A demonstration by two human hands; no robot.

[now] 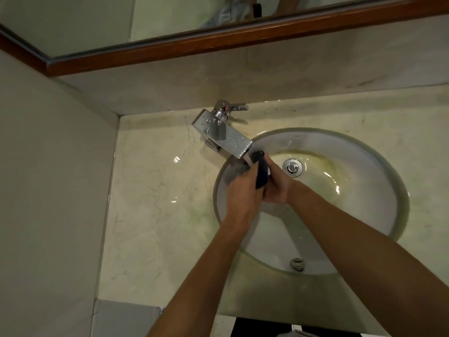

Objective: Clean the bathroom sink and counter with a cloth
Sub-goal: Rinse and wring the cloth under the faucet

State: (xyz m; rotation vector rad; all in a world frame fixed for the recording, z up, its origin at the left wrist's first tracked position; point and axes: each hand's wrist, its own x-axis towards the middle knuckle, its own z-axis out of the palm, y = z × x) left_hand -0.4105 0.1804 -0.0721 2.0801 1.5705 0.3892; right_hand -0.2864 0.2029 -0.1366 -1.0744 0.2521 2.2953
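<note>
A dark blue cloth (262, 175) is bunched between both hands just under the spout of the chrome faucet (224, 135), where water runs onto it. My left hand (240, 190) grips the cloth from the left. My right hand (277, 184) grips it from the right. Both hands are over the left part of the round white sink (379, 190), which has yellowish stains around the chrome drain (292, 167). The beige marble counter (155, 203) surrounds the sink.
The faucet lever (233, 107) points right near the back wall. A wood-framed mirror (218, 42) hangs above. A side wall (48, 190) closes off the left. An overflow hole (297, 264) sits in the sink's near wall.
</note>
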